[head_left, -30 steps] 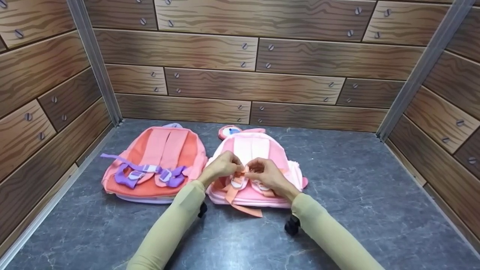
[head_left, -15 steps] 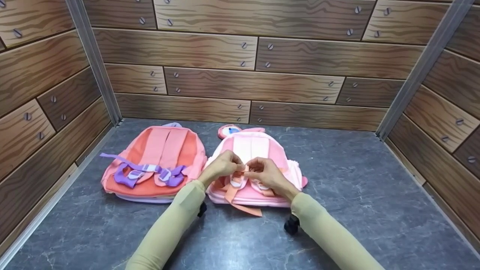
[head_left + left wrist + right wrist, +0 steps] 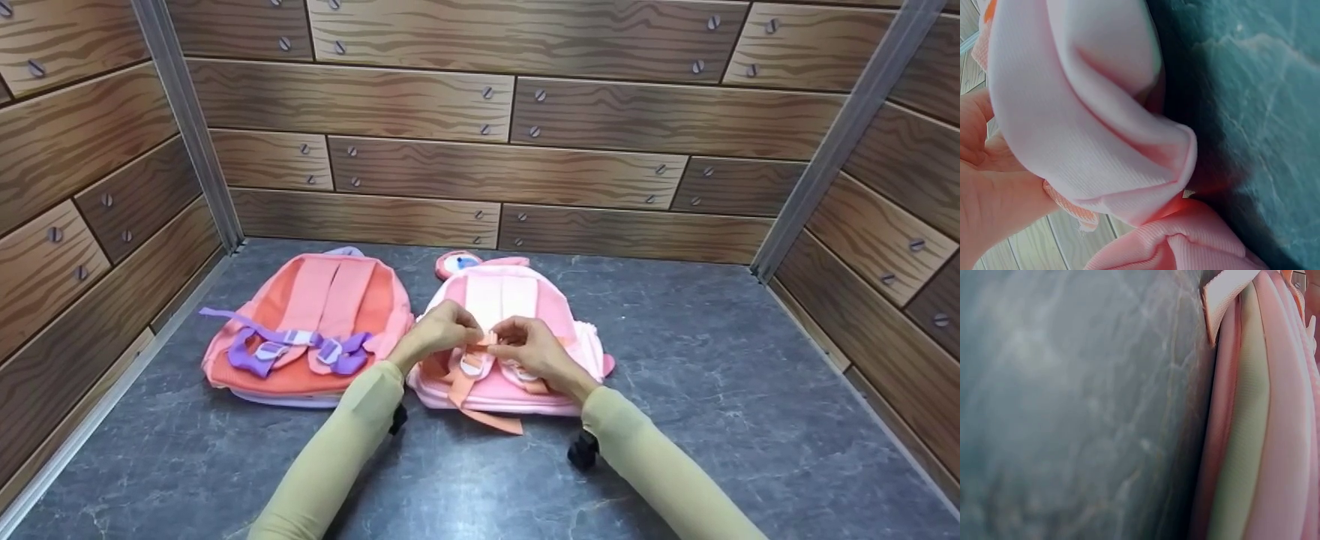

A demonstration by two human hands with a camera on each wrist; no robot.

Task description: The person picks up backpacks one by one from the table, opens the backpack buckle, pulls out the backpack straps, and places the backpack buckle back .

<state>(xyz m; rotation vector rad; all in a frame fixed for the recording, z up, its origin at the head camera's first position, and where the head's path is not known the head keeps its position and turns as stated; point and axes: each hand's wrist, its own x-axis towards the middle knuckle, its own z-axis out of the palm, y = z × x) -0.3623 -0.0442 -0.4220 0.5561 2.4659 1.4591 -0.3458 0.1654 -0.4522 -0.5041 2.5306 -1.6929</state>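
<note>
A light pink backpack [image 3: 555,296] lies with its shoulder straps facing up. Over its middle, my left hand [image 3: 446,328] pinches an orange webbing strap [image 3: 478,348] with curled fingers. Close beside it, my right hand [image 3: 531,349] pinches the small white buckle [image 3: 493,338] on that strap between thumb and fingers. The fingertips partly cover the buckle. A loose orange strap end [image 3: 491,422] trails past the backpack's lower edge onto the table. The left wrist view shows part of the left hand [image 3: 988,185] behind pink fabric [image 3: 1095,135].
To the left lies a coral backpack [image 3: 315,277] with purple straps [image 3: 259,360] joined by a buckle. A plush pink piece with an eye [image 3: 457,262] shows behind the pink backpack. Wood-patterned walls [image 3: 420,165] enclose the dark marbled table [image 3: 712,390] at the back and sides.
My left hand has shifted slightly left, away from the right hand, and more of the orange strap shows between them. The right hand has hardly moved.
</note>
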